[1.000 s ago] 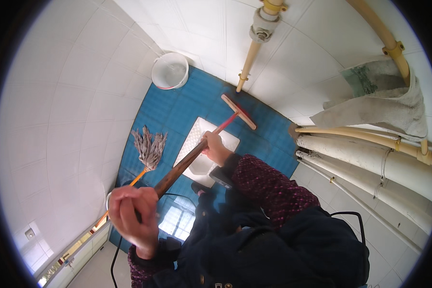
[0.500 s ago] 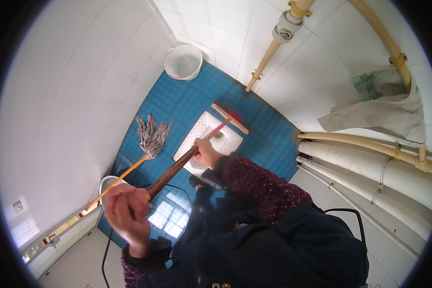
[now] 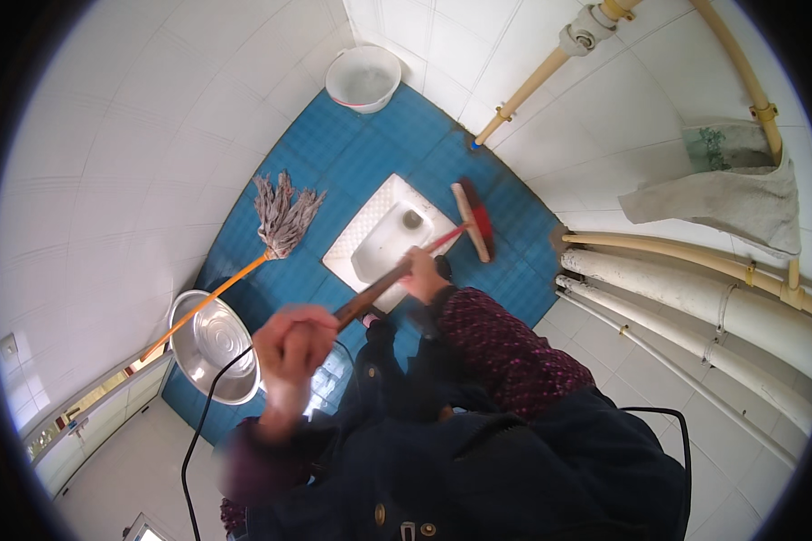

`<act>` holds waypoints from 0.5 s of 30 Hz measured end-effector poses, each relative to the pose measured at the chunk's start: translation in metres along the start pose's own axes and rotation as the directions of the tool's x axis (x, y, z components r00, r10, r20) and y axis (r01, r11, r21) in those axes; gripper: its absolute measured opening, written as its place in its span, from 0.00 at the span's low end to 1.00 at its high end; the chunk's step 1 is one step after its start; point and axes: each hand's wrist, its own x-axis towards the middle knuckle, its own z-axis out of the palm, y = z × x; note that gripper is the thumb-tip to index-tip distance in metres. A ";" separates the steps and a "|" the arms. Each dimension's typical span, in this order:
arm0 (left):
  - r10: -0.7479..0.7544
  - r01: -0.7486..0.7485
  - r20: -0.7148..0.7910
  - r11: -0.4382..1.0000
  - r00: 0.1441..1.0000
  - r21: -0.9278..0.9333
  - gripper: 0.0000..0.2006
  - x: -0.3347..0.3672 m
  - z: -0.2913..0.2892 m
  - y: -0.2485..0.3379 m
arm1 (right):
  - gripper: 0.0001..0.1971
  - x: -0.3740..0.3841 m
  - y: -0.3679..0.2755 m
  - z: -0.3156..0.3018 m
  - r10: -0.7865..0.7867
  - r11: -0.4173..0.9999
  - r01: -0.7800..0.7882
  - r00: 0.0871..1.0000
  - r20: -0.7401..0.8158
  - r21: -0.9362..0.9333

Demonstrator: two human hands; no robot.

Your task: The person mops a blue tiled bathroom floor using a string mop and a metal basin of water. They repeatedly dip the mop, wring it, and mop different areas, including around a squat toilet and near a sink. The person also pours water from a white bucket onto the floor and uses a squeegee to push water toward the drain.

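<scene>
A push broom (image 3: 376,287) with a brown wooden handle and red bristles along a pale crossbar lies slantwise in front of me. My left hand (image 3: 294,350), somewhat blurred, is closed round the upper end of its handle. Lower down, my right hand (image 3: 422,278) grips the shaft where brown meets red. The broom head (image 3: 475,221) is on the blue tiled floor (image 3: 514,248), just right of a white squat toilet (image 3: 390,236). My right hand and the shaft cover the toilet's near right part.
A grey string mop (image 3: 284,216) with an orange handle leans across a metal basin (image 3: 212,347) at the left. A white bucket (image 3: 363,79) stands in the far corner. Pipes (image 3: 659,293) run along the right wall, where a grey cloth (image 3: 722,207) hangs. A black cable (image 3: 194,442) loops at lower left.
The broom head has swung from over the toilet's far edge to the floor on its right. My left hand has moved right and forward; more of the basin shows.
</scene>
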 end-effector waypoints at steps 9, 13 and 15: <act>0.288 -0.277 -0.152 0.957 0.945 0.090 0.12 -0.088 -0.093 0.036 | 0.09 -0.007 -0.060 0.162 0.547 0.542 -0.431 0.833 0.086 0.721; 0.434 -0.448 -0.122 0.882 0.893 -0.142 0.11 -0.097 -0.120 0.019 | 0.07 0.007 -0.062 0.158 0.563 0.590 -0.454 0.824 0.063 0.668; 0.301 -0.354 -0.285 0.922 0.910 -0.156 0.10 -0.094 -0.108 -0.002 | 0.05 0.030 -0.054 0.133 0.542 0.676 -0.494 0.836 0.085 0.547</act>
